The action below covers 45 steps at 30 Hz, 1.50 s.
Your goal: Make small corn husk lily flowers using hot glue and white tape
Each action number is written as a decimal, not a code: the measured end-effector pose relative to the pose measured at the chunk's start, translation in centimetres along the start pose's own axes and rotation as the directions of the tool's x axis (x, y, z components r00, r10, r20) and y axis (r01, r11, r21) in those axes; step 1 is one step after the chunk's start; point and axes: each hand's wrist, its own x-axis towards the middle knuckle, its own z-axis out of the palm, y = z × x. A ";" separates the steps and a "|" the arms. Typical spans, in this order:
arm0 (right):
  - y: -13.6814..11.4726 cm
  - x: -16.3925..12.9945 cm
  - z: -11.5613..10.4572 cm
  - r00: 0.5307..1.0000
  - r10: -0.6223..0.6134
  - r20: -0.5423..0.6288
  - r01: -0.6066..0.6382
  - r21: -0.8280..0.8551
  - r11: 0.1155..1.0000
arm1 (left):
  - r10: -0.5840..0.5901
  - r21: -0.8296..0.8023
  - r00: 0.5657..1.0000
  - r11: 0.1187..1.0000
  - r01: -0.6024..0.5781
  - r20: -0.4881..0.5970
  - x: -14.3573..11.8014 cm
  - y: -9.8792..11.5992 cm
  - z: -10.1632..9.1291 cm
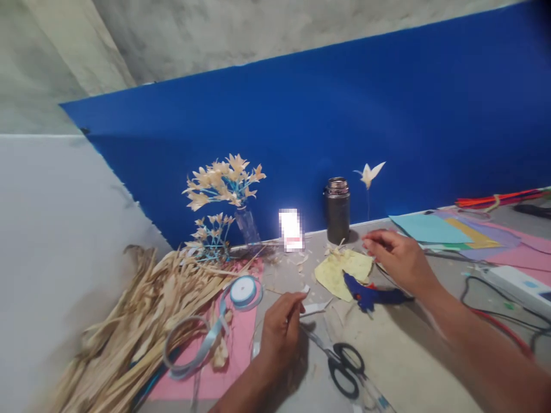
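My right hand (394, 258) is closed in a pinch on the lower end of a thin wire stem. Atop that wire stands a single pale, pointed-petal husk flower (369, 174), upright against the blue board. My left hand (282, 327) is closed low over the table, with a small white piece (306, 288) at its fingertips. Beside those fingers lies a white strip (315, 309). Black-handled scissors (344, 367) rest to the right of my left hand. Below my right hand, a dark blue glue gun (365, 293) lies partly on a yellow sheet (325, 278).
Dried husks (124, 321) are piled at left beside a ribbon roll (243, 291) on pink paper (206, 387). Finished flowers (226, 178) stand in a clear bottle (247, 225). A dark flask (338, 212) is at the back. Coloured sheets (430, 228) and a power strip (519, 287) lie right.
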 end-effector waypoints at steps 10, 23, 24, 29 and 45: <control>-3.0 -3.0 5.0 0.884 -0.070 0.463 -0.001 0.153 0.988 | -0.020 0.011 0.978 1.000 0.018 0.208 -1.3 1.2 0.7; -3.6 -4.6 7.4 0.863 -0.038 0.504 -0.027 0.121 0.992 | 0.015 0.137 0.941 0.988 -0.065 0.339 -2.2 1.6 0.9; -3.5 -4.8 7.6 0.859 -0.048 0.510 -0.018 0.124 0.992 | 0.040 0.133 0.937 0.987 -0.092 0.347 -2.2 1.5 0.9; -1.4 -6.2 8.5 0.870 -0.033 0.492 -0.015 0.094 0.995 | 0.067 0.191 0.918 0.970 -0.152 0.391 -1.8 1.7 0.9; -1.2 -4.7 5.9 0.954 0.048 0.296 -0.096 0.150 0.984 | 0.007 0.285 0.733 0.919 -0.273 0.681 -2.6 6.1 -6.0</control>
